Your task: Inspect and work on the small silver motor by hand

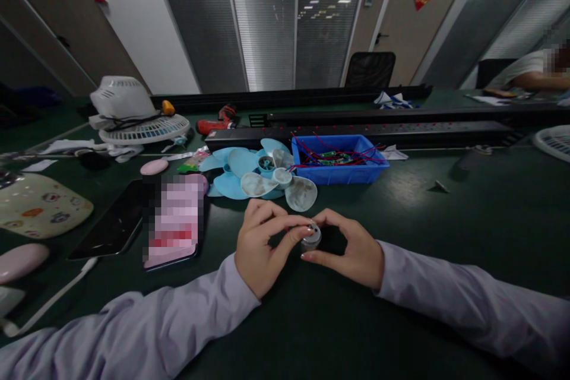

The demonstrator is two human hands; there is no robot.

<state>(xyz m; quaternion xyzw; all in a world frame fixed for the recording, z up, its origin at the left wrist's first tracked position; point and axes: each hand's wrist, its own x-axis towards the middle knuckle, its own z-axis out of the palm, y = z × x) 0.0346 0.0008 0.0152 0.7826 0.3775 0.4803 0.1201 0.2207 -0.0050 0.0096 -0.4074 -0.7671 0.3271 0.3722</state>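
You are pinching a small grey motor (pixel 311 236) between both hands near the tabletop's (pixel 445 219) front edge: your left hand (pixel 260 246) is closing fingertips on its top, your right hand (pixel 351 249) is cupping its side. Keep it upright, gripping lightly and steadily.

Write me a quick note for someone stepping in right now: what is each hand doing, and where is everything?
Left hand: fingertips pinch the top of a small grey round part with holes in its face.
Right hand: cups the same part from the other side, just above the dark green table.
Behind the hands: a heap of light blue fan blades and a blue bin of red wires and small boards.
Further left: a white fan lying in pieces, a red power screwdriver, two phones.
Done and left: cannot tell; the part is simply in hand.
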